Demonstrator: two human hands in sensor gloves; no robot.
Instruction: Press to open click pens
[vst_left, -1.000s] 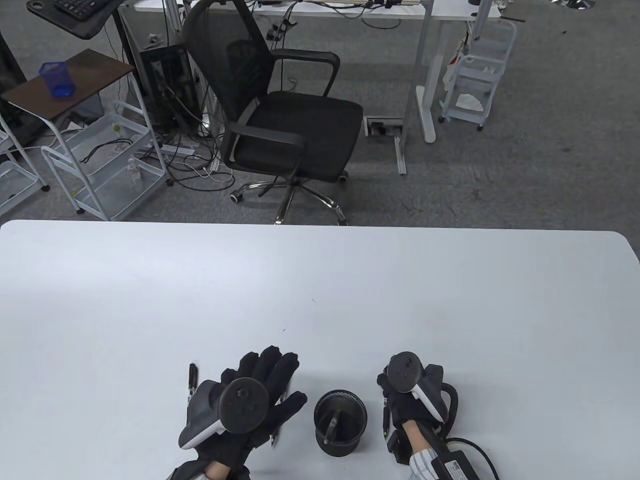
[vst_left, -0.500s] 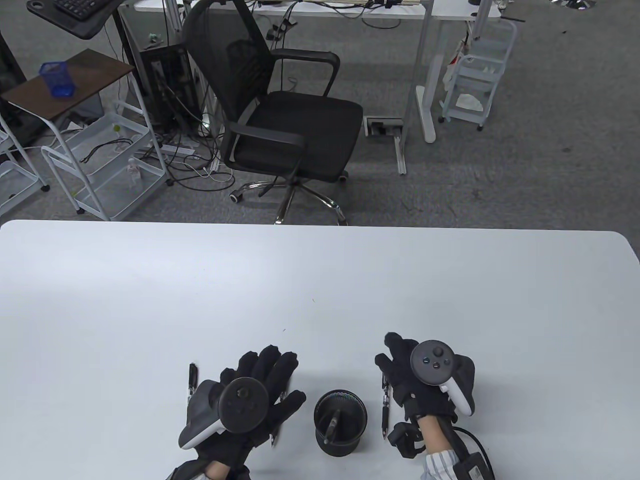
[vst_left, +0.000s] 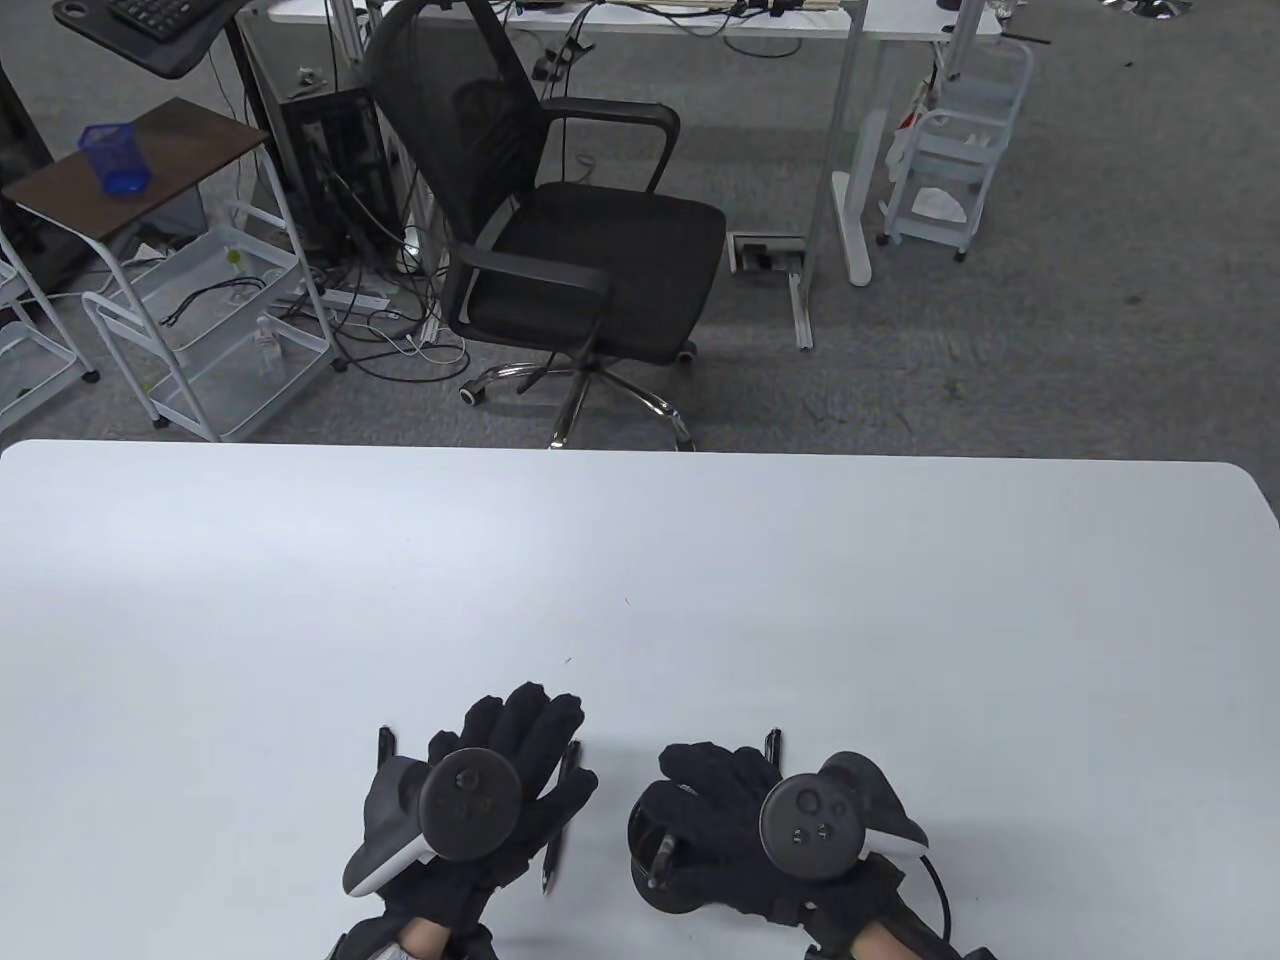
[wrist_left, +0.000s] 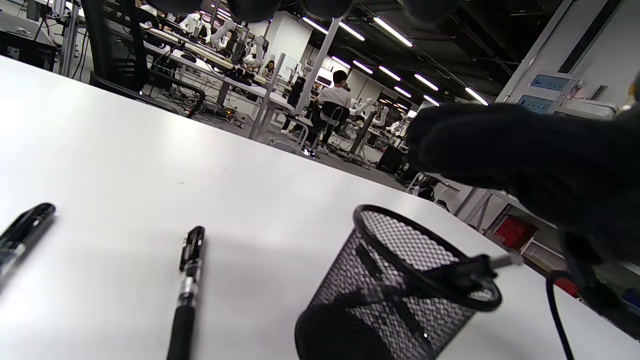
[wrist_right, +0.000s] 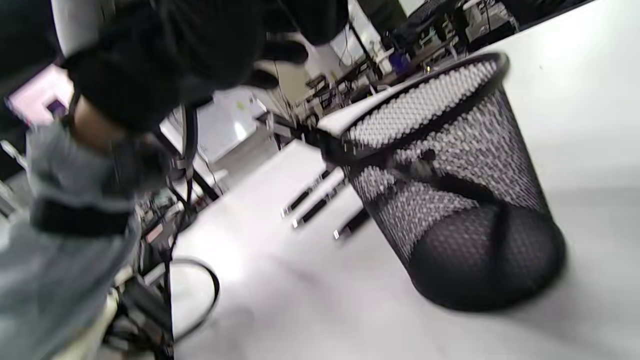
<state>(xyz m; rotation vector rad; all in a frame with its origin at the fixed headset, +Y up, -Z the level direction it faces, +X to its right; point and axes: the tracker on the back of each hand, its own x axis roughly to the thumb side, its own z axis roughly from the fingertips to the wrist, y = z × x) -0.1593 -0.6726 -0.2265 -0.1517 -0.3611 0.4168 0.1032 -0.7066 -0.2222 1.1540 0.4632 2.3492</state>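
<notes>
- The white table (vst_left: 640, 560) has a smooth, matte top with rounded far corners; a few tiny dark specks mark its middle.
- Beyond the far edge lies grey carpet with a black mesh office chair (vst_left: 560, 220) on a chrome star base.
- To the left stand white wire carts (vst_left: 215, 330), a tangle of cables, and a brown side table holding a blue mesh cup (vst_left: 112, 158).
- To the right are a white desk leg and a pale rolling cart (vst_left: 955, 150).
- The left wrist view shows a long workroom with ceiling light strips and a seated person in a white shirt (wrist_left: 334, 97).
- No brand, label or writing can be read in any view.
- The left hand (vst_left: 490, 790) hovers palm down with its fingers spread, gripping nothing that can be seen.
- Three pens lie on the table by the left hand: one (vst_left: 385, 742) past its outer side, one (vst_left: 570, 765) partly under its fingers, one (vst_left: 548, 870) near its thumb side.
- A black mesh pen cup (vst_left: 650, 860) stands between the hands; one pen (vst_left: 662, 858) leans inside against the rim.
- The right hand (vst_left: 740, 820) reaches over the cup, fingers curled loosely above its mouth; whether they touch the leaning pen cannot be told.
- Another pen (vst_left: 773, 745) shows just beyond the right hand.
</notes>
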